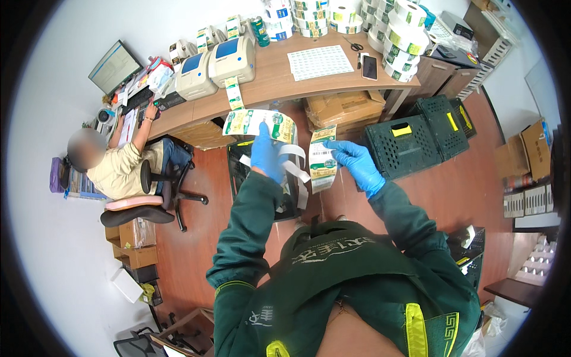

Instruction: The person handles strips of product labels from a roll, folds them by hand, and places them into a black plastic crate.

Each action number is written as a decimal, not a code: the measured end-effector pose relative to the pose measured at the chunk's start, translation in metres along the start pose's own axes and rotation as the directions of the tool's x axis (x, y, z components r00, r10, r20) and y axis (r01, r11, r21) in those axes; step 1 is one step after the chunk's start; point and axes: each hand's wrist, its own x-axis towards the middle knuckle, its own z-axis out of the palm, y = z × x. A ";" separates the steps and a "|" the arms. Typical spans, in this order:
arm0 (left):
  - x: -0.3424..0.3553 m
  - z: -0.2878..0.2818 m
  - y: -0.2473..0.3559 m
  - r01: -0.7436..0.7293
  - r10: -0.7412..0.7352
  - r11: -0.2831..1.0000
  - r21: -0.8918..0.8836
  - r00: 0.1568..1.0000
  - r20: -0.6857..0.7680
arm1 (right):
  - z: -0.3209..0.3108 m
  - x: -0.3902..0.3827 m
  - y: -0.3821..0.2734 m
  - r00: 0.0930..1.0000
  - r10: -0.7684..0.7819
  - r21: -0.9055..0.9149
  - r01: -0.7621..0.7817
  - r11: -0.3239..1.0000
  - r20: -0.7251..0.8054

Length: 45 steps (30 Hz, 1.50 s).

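Note:
Both my hands wear blue gloves and are held out in front of the desk. My left hand [266, 156] is closed on a green, white and gold label strip [238, 122], its thumb or finger lying over the printed side. White paper backing strips [294, 168] curl beside that hand and hang down. My right hand [358, 165] pinches the edge of a second label piece [323, 156], held upright with a barcode showing. Whether the two pieces join is hidden. Behind my left hand, a printed label tongue [233, 93] hangs from the nearer label printer [233, 62].
A dark crate [289, 211] stands below my left hand. Closed green crates [399, 149] and a cardboard box [345, 109] are at the right of the desk [273, 68]. Label rolls [404, 56], a phone [369, 68] and scissors [355, 47] lie on it. A seated person [134, 166] works at left.

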 end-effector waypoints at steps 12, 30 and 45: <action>-0.013 0.005 -0.018 0.103 -0.088 0.914 -0.393 0.995 0.055 | 0.076 -0.006 0.017 0.973 -0.177 -0.590 0.229 0.774 0.146; 0.023 -0.047 -0.040 -0.114 0.112 0.959 -0.258 0.993 -0.023 | -0.112 0.021 0.072 0.871 0.042 0.082 -0.003 0.997 -0.490; 0.016 0.026 -0.072 -0.327 0.308 0.945 -0.009 0.899 -0.311 | -0.515 0.049 0.307 0.581 -0.120 -0.343 -0.291 0.893 -0.805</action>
